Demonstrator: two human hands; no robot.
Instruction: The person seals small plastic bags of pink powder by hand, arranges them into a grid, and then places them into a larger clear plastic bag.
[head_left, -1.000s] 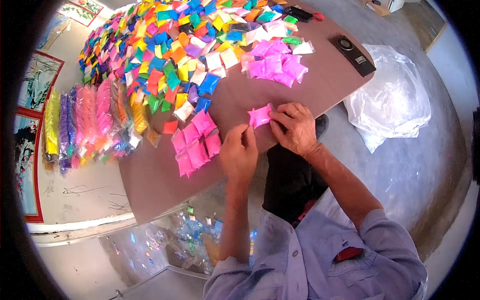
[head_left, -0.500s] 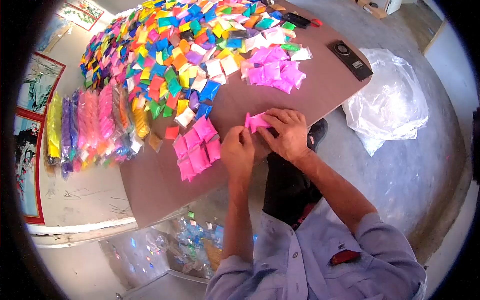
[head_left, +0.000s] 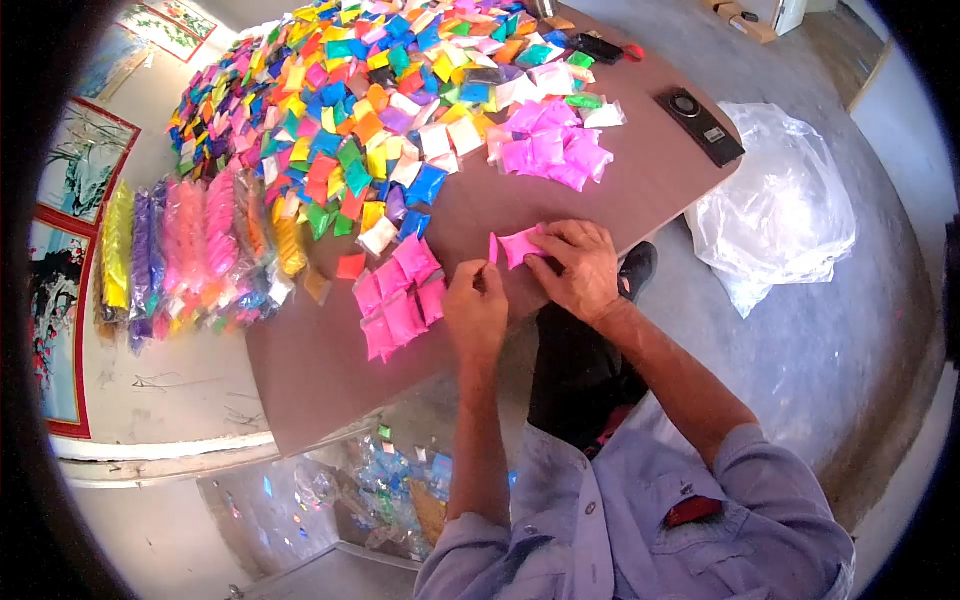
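My right hand (head_left: 580, 268) pinches a pink pillow-shaped plastic packet (head_left: 520, 247), long axis roughly nine-to-three, my left hand (head_left: 475, 308) pinching a thin pink strip (head_left: 493, 248) at its nine o'clock.

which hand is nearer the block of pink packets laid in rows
Left. The left hand is close beside the block of pink packets; the right hand is farther off, past the left, holding a single pink packet.

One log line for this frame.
left hand: pinching pink strip | right hand: holding pink packet | nearby: packet cluster on table
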